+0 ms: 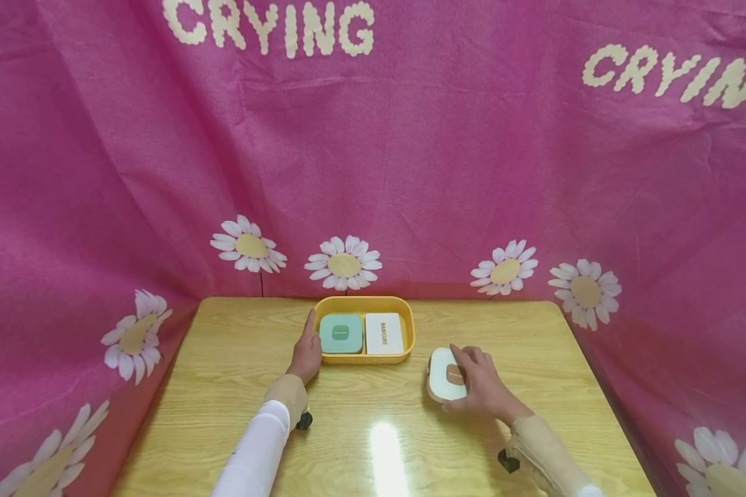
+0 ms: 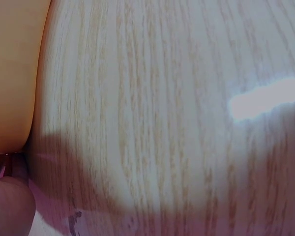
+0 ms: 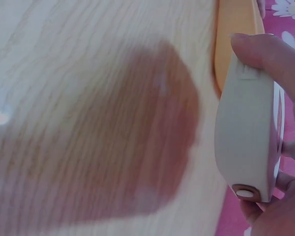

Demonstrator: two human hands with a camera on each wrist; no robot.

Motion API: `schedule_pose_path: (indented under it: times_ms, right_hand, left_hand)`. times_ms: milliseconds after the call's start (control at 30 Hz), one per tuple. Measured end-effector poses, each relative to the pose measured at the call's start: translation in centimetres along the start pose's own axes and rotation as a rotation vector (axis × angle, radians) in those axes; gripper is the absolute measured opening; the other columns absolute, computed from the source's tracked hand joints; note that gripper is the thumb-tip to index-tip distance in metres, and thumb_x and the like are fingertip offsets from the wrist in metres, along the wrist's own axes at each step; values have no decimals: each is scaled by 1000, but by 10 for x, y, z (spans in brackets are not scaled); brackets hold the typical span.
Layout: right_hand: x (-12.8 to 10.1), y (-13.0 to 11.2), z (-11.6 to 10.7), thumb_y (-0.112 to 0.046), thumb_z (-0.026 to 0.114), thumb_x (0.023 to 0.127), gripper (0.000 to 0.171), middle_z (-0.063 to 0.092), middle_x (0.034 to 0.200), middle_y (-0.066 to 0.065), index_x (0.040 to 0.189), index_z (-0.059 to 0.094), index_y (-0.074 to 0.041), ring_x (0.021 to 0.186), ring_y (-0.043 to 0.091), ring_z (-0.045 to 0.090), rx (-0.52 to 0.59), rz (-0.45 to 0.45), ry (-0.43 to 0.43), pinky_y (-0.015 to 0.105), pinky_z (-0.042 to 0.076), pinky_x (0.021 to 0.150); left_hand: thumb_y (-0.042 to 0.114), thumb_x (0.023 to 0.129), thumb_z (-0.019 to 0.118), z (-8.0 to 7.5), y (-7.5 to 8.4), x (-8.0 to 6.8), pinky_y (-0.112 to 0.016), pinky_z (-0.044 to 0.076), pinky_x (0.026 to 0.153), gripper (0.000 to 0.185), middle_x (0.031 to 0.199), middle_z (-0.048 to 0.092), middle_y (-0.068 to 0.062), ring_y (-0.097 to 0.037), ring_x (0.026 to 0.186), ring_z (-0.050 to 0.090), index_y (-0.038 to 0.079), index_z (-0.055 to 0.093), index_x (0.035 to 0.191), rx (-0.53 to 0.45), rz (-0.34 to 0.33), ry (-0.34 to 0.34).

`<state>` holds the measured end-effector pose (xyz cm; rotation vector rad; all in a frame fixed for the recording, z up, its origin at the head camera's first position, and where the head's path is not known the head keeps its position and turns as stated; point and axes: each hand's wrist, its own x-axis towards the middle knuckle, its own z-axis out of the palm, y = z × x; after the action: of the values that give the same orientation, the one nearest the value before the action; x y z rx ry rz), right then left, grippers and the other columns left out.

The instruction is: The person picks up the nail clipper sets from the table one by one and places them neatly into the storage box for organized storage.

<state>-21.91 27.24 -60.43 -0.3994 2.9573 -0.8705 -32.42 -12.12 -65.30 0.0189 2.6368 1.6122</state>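
Observation:
My right hand (image 1: 481, 385) grips a white rounded-square case (image 1: 441, 376) with a brown label, holding it over the table to the right of a yellow tray (image 1: 360, 359). In the right wrist view the case (image 3: 246, 128) shows its cream side and a brown-ringed clasp, with the thumb at one end and fingers at the other. My left hand (image 1: 307, 352) lies with straight fingers along the tray's left side. Inside the tray, a mint-green case (image 1: 351, 346) fills the left compartment, and a white box (image 1: 376, 338) lettered "MANICURE" lies in the right one.
The wooden table (image 1: 249, 345) carries the tray near its back edge. A pink curtain (image 1: 423, 172) with daisies and lettering hangs behind and along both sides. Light glares off the tabletop between the forearms.

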Motion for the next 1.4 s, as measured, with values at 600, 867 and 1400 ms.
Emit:
schedule_pose_path:
  times_ms: [600,867,1400]
  right_hand:
    - [21,-25,-21,-37,102,59,122,48,142,23,159,41,-4,127,40,41,-7,-101,58,61,43,106]
    - [31,-37,-29,-33,103,57,125,47,144,24,160,40,-3,131,42,41,-9,-133,65,63,41,110]
    - [60,-67,-19,-34,103,57,120,48,143,21,158,44,-5,131,38,40,28,-192,35,58,43,109]
  left_hand:
    - [9,110,32,-2,-2,2,-56,25,127,63,169,29,-22,-42,153,33,14,12,170,10,8,14]
    - [8,110,32,-4,-1,-1,-56,24,127,62,170,27,-22,-43,154,31,13,13,169,12,4,13]
    - [9,111,33,0,-2,2,-57,24,127,63,170,27,-21,-42,154,30,15,12,170,-21,-16,6]
